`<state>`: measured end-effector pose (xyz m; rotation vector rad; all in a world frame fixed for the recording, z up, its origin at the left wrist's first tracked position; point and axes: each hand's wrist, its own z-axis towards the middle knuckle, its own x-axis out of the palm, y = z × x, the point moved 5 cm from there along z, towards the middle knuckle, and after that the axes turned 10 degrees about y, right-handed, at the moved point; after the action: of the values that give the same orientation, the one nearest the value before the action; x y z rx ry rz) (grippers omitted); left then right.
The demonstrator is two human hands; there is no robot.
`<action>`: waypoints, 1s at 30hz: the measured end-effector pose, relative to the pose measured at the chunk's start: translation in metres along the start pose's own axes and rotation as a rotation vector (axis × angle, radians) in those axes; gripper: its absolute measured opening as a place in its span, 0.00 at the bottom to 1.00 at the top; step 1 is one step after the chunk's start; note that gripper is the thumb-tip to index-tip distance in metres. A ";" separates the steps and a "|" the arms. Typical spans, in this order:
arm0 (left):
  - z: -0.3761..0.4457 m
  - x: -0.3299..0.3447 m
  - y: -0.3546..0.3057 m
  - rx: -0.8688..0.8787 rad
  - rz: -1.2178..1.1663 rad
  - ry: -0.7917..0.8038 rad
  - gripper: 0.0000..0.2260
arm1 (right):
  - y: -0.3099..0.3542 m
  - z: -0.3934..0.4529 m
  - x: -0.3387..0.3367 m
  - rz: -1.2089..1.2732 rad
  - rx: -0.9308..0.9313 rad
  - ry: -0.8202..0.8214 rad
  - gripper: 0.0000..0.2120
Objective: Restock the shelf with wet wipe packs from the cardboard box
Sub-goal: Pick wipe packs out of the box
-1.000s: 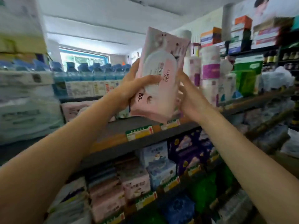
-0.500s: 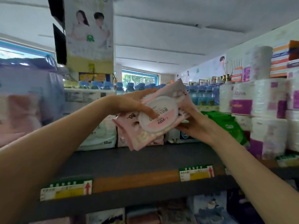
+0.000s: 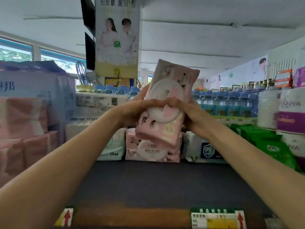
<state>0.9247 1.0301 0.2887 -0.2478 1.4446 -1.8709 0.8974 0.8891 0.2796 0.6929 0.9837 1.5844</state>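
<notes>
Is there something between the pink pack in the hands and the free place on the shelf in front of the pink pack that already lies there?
Nothing visible does. Both the left hand and the right hand hold the pink pack above the shelved pink pack, and the dark shelf in front lies bare.

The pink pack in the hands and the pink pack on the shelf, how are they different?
The held pack is up in the air, tilted on end; the shelf pack lies flat. Both hands' fingers cover the held pack's lid; the shelf pack's lid shows. Both are pink, marked 80.
</notes>
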 end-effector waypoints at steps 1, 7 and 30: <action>0.002 -0.005 0.001 -0.018 0.018 -0.011 0.30 | 0.012 0.007 -0.003 -0.118 -0.049 -0.005 0.45; -0.017 -0.056 -0.003 0.051 0.133 -0.433 0.40 | 0.054 0.055 -0.006 -1.069 -0.077 0.203 0.51; -0.016 -0.019 0.022 -0.070 0.858 -0.663 0.26 | 0.009 0.037 -0.015 -1.541 0.345 0.205 0.34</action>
<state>0.9386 1.0529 0.2688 -0.2055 0.9219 -0.9113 0.9278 0.8826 0.3068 -0.1298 1.4055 0.1156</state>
